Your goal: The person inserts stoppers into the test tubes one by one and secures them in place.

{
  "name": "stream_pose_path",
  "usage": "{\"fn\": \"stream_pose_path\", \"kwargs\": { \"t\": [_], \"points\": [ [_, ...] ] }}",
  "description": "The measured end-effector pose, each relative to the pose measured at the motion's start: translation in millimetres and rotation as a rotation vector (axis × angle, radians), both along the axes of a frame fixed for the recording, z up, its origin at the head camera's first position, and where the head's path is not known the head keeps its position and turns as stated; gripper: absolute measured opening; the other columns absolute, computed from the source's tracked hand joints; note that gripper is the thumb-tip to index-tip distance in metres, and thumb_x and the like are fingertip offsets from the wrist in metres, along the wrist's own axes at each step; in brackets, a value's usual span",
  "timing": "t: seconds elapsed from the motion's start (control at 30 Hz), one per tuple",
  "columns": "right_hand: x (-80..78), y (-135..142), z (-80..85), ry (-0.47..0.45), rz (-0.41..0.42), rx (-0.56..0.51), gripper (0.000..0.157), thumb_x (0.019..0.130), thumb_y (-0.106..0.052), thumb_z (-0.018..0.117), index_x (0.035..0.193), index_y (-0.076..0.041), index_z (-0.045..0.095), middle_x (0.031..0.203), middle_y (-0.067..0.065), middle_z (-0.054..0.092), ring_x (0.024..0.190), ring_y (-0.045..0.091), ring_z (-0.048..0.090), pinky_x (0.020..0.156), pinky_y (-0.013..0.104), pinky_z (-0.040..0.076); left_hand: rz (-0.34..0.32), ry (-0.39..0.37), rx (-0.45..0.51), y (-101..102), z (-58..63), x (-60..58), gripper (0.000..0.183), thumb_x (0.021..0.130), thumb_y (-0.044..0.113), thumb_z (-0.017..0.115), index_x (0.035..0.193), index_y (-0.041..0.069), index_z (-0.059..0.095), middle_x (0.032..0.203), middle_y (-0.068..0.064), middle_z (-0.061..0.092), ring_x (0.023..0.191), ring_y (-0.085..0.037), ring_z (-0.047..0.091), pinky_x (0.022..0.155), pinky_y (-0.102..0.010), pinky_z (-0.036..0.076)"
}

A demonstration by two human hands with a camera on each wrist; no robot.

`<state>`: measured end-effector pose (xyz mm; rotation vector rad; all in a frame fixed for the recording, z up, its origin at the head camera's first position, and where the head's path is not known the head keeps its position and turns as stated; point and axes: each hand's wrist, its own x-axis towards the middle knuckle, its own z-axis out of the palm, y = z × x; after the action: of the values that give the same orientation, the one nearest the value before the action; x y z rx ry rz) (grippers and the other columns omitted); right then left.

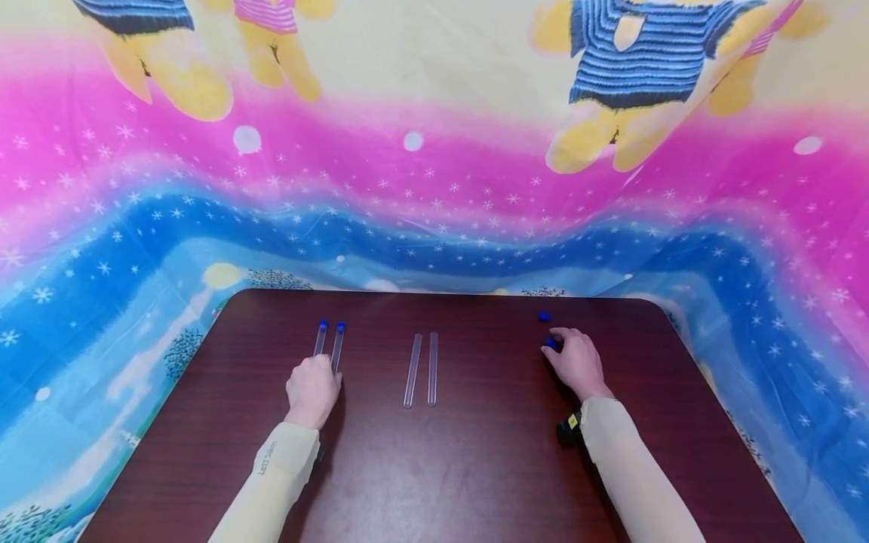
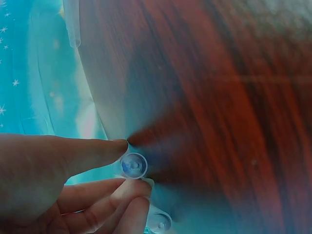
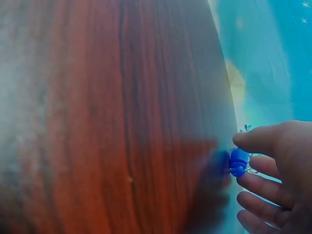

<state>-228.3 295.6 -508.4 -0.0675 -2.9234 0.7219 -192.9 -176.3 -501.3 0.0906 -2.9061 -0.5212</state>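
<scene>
Two clear test tubes with blue caps lie side by side on the left of the table. My left hand (image 1: 314, 390) is over their lower ends; its thumb and fingers pinch the right-hand capped test tube (image 2: 134, 165). Below it in the left wrist view, the other capped test tube (image 2: 160, 222) shows its round end by the curled fingers. At the far right, my right hand (image 1: 578, 362) holds a blue cap (image 3: 238, 162) between thumb and index finger, the other fingers loosely bent. A second blue cap (image 1: 544, 317) lies just beyond that hand.
Two uncapped test tubes, a left one (image 1: 413, 371) and a right one (image 1: 433, 369), lie near the middle of the dark wooden table (image 1: 434, 467). A patterned cloth (image 1: 434, 181) hangs behind the table's far edge and along its sides.
</scene>
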Motion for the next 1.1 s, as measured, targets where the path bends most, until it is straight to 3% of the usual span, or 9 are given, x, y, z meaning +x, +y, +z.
{"fn": "stream_pose_path", "kwargs": {
  "t": [0.4,0.6,0.83,1.1],
  "points": [
    [-5.9,0.8,0.0,-0.013,0.003,0.056,0.043,0.096,-0.018,0.072,0.131,0.006,0.063,0.116,0.024,0.061,0.11,0.042,0.056,0.093,0.056,0.046,0.006,-0.015,0.007,-1.1,1.5,0.6,0.024,0.085,0.016,0.081,0.081,0.002,0.062,0.068,-0.017,0.062,0.063,-0.043,0.064,0.052,-0.055,0.051],
    [-6.1,1.5,-1.1,0.008,0.006,0.068,0.041,0.096,-0.018,0.071,0.128,0.006,0.065,0.113,0.024,0.061,0.108,0.043,0.055,0.092,0.056,0.046,0.003,0.019,0.005,-0.4,0.9,-0.8,0.023,0.083,0.015,0.082,0.088,0.001,0.064,0.074,-0.016,0.064,0.066,-0.043,0.065,0.054,-0.056,0.051],
    [-6.3,1.1,-3.2,0.014,0.003,0.071,0.038,0.096,-0.017,0.071,0.126,0.006,0.066,0.11,0.022,0.061,0.105,0.042,0.056,0.09,0.055,0.047,0.01,0.017,-0.026,2.9,2.9,-1.8,0.033,0.084,0.02,0.083,0.101,-0.001,0.065,0.078,-0.015,0.063,0.071,-0.043,0.066,0.056,-0.057,0.051],
    [-6.3,1.1,-5.9,0.043,0.011,0.085,0.032,0.096,-0.015,0.071,0.121,0.005,0.069,0.104,0.021,0.062,0.1,0.041,0.056,0.086,0.054,0.048,0.016,0.024,-0.053,8.6,3.8,-2.2,0.039,0.084,0.028,0.084,0.103,-0.001,0.067,0.083,-0.017,0.065,0.074,-0.04,0.065,0.06,-0.056,0.053]
  ]
}}
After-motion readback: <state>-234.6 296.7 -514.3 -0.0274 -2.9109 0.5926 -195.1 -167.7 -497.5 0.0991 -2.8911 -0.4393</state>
